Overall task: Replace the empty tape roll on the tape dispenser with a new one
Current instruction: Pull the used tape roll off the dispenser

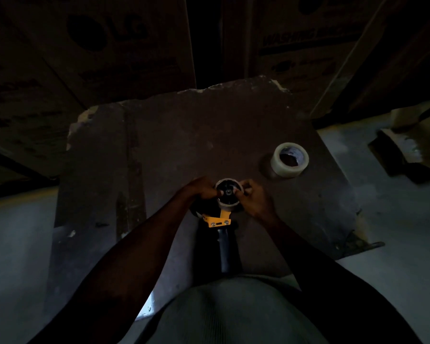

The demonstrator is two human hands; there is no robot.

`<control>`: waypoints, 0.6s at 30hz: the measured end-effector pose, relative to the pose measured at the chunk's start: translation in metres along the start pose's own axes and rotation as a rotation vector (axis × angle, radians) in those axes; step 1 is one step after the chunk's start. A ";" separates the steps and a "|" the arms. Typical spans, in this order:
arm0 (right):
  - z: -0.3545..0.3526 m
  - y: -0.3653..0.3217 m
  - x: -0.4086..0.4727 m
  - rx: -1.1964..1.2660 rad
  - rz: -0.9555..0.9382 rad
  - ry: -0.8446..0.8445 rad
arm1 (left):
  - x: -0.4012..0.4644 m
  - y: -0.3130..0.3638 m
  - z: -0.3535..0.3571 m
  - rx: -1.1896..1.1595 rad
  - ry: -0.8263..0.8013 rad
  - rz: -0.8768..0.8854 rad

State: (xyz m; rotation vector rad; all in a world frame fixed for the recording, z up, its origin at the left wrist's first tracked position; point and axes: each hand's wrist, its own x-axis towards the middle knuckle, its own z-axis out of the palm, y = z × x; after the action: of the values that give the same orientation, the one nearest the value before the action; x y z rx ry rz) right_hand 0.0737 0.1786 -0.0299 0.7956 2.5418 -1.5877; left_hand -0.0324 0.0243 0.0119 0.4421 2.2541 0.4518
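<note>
Here, left hand [201, 189], right hand [252, 197] grip empty roll [228, 192] on dispenser [217, 220].

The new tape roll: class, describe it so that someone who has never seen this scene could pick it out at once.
Find the dark, worn table in front of the person. Both hands, the left hand and the right hand, work at the yellow-and-black tape dispenser near its front edge. Beyond the right hand, lying flat and apart, is the new tape roll: a thick, pale, translucent ring, touched by nobody.

yellow-black tape dispenser [220, 219] flat on table, empty core [228, 192] on hub; clear tape roll [289, 160] lying flat, right.
</note>
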 end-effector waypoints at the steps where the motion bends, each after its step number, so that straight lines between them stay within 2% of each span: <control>1: 0.000 0.001 0.001 0.004 0.001 0.004 | 0.000 0.001 -0.001 0.001 0.001 -0.003; 13: 0.003 0.005 0.008 0.094 0.082 -0.029 | -0.006 -0.003 0.001 -0.043 0.066 0.084; 18: -0.001 -0.001 0.005 0.267 0.152 -0.077 | -0.007 -0.006 -0.005 -0.128 -0.044 0.114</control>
State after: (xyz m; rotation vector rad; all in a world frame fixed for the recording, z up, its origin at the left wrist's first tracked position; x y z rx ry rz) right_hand 0.0692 0.1811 -0.0298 0.9049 2.1877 -1.8898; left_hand -0.0324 0.0148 0.0163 0.5112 2.1504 0.6353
